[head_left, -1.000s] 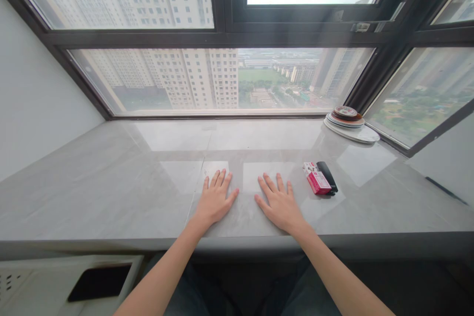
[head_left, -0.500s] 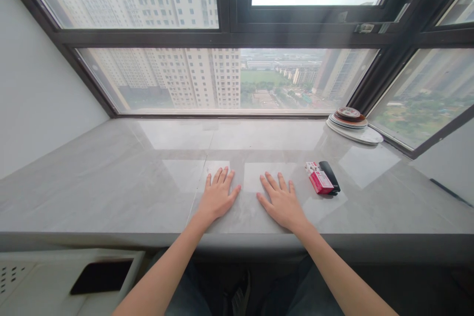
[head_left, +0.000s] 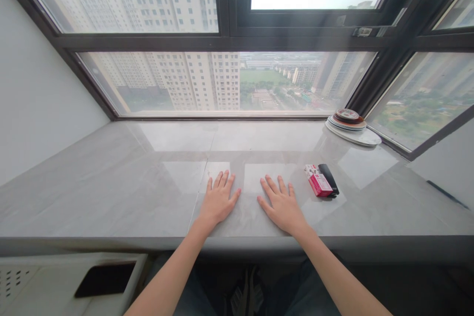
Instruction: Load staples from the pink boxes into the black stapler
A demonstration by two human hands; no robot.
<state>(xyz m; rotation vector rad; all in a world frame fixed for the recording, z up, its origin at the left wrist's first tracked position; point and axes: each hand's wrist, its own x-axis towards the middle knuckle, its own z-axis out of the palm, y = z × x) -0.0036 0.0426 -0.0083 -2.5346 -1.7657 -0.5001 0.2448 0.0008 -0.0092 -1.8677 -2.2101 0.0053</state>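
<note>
My left hand point(head_left: 217, 199) lies flat and open, palm down, on the grey marble windowsill point(head_left: 111, 182) near its front edge. My right hand point(head_left: 282, 204) rests the same way a little to the right, fingers stretched out, holding nothing. Just right of my right hand lie a small red and white box point(head_left: 318, 181) and a black oblong object point(head_left: 328, 178), side by side and apart from my fingers.
A stack of round plates point(head_left: 351, 126) sits in the back right corner of the sill. Large windows point(head_left: 229, 79) rise behind the sill. A white unit with a dark slot point(head_left: 74, 281) stands below the sill at lower left. My legs and shoes show under the edge.
Both hands stay flat in the same place; only the camera has shifted slightly, so the scene sits a bit lower in view.
</note>
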